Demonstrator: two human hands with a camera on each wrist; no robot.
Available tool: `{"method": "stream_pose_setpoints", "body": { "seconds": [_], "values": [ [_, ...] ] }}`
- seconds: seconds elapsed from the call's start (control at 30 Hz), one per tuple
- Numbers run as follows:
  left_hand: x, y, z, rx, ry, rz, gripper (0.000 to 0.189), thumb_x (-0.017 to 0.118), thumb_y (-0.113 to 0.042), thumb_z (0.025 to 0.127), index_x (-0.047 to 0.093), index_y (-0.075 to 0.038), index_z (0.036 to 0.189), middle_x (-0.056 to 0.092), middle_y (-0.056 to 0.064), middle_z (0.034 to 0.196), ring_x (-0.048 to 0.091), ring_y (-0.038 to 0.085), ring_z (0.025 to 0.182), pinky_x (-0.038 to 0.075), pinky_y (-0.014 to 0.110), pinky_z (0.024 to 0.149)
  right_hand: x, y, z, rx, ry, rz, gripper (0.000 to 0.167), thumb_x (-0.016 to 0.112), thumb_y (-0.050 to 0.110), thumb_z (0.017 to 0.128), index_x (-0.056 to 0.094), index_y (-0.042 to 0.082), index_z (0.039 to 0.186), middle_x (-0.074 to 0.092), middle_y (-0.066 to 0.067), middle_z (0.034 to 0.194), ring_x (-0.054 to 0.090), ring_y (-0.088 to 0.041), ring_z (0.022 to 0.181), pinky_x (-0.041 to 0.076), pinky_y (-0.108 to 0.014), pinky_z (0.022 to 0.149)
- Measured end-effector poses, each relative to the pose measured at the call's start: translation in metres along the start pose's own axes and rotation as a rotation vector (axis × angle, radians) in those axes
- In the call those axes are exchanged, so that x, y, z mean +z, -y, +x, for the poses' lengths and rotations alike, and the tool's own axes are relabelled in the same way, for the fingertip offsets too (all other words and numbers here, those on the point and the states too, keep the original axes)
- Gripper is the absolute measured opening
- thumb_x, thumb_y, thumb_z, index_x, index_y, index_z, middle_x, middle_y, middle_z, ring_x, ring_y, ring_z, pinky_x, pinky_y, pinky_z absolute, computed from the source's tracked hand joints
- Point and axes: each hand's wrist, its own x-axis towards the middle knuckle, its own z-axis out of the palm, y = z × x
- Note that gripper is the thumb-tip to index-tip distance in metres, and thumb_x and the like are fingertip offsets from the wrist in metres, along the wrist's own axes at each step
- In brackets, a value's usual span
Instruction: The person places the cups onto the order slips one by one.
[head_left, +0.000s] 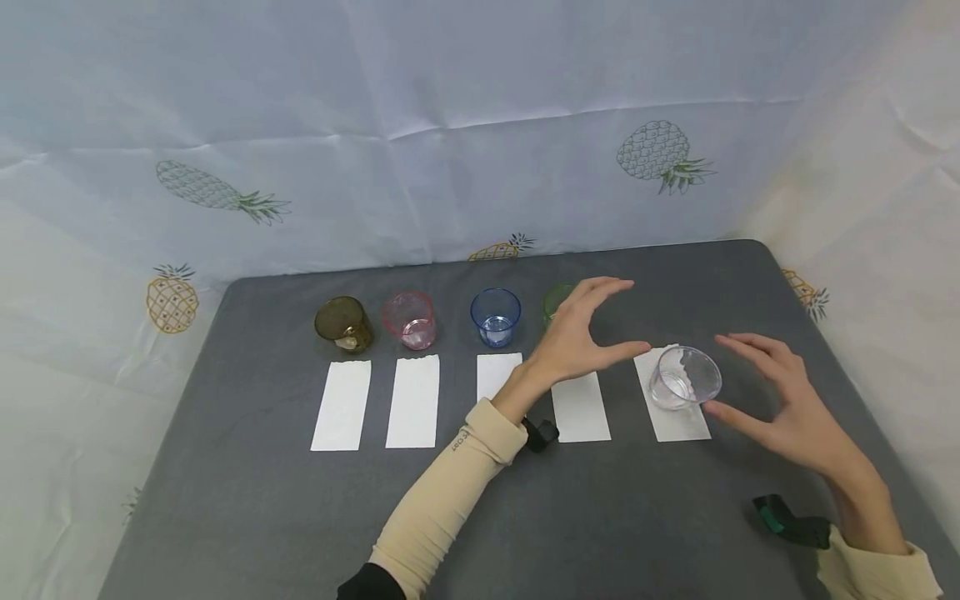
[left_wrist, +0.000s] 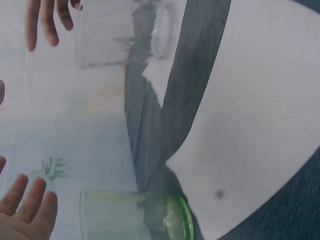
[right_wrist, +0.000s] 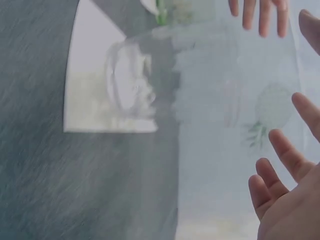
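A clear glass cup (head_left: 686, 379) stands upright on the rightmost white paper strip (head_left: 684, 427). To its right is my right hand (head_left: 787, 404), thumb and fingers spread apart, with the thumb tip right at the rim in the head view. My left hand (head_left: 577, 333) reaches in from the other side, thumb pointing toward the cup and fingers extended. Neither hand holds anything. Behind the left hand a green glass cup (head_left: 555, 298) is partly hidden; more of this green cup (left_wrist: 172, 217) shows in the left wrist view.
A brown cup (head_left: 343, 323), a pink cup (head_left: 410, 319) and a blue cup (head_left: 496, 317) stand in a row along the back of the dark grey table (head_left: 247, 500). White paper strips (head_left: 341, 408) lie in front of them. A pineapple-print cloth (head_left: 420, 183) hangs behind.
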Motion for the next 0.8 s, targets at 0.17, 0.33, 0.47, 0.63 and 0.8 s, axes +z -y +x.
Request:
{"method": "stream_pose_setpoints", "body": {
  "seconds": [0.17, 0.33, 0.47, 0.63, 0.8],
  "values": [
    [-0.019, 0.004, 0.002, -0.006, -0.006, 0.027, 0.080, 0.085, -0.036, 0.083, 0.049, -0.019, 0.152, 0.045, 0.003, 0.156, 0.046, 0.017, 0.143, 0.041, 0.036, 0.118, 0.003, 0.018, 0.006, -0.035, 0.006, 0.004, 0.093, 0.089, -0.009, 0.057, 0.058, 0.006, 0.143, 0.047, 0.003, 0.148, 0.031, 0.001, 0.138, 0.017, -0.013, 0.102],
    [-0.036, 0.008, 0.004, -0.005, -0.009, 0.042, 0.083, 0.086, -0.035, 0.082, 0.046, -0.017, 0.153, 0.045, 0.004, 0.156, 0.043, 0.019, 0.146, 0.040, 0.038, 0.120, 0.008, 0.030, 0.010, -0.069, 0.011, 0.030, 0.093, 0.091, -0.008, 0.056, 0.060, 0.006, 0.142, 0.047, 0.003, 0.148, 0.032, -0.003, 0.138, 0.018, -0.015, 0.103],
    [-0.047, 0.014, 0.005, -0.013, -0.020, 0.031, 0.087, 0.087, -0.032, 0.081, 0.044, -0.016, 0.154, 0.045, 0.005, 0.156, 0.045, 0.022, 0.144, 0.040, 0.035, 0.120, 0.012, 0.036, 0.013, -0.088, 0.023, 0.043, 0.093, 0.092, -0.006, 0.056, 0.060, 0.007, 0.142, 0.047, 0.004, 0.149, 0.033, -0.004, 0.139, 0.019, -0.015, 0.104],
    [-0.058, 0.022, 0.004, -0.004, -0.030, 0.031, 0.088, 0.087, -0.029, 0.080, 0.043, -0.013, 0.155, 0.044, 0.008, 0.156, 0.045, 0.026, 0.144, 0.040, 0.034, 0.120, 0.015, 0.042, 0.018, -0.102, 0.031, 0.062, 0.092, 0.092, -0.005, 0.058, 0.059, 0.007, 0.143, 0.048, -0.004, 0.150, 0.032, -0.005, 0.140, 0.020, -0.016, 0.104],
    [-0.065, 0.029, 0.004, 0.001, 0.014, 0.036, 0.088, 0.086, -0.029, 0.082, 0.041, -0.013, 0.156, 0.042, 0.008, 0.159, 0.044, 0.025, 0.145, 0.042, 0.038, 0.119, 0.022, 0.049, 0.023, -0.104, 0.043, 0.072, 0.093, 0.091, -0.003, 0.060, 0.058, 0.010, 0.145, 0.048, -0.004, 0.149, 0.031, -0.004, 0.140, 0.022, -0.017, 0.104]
  ]
}}
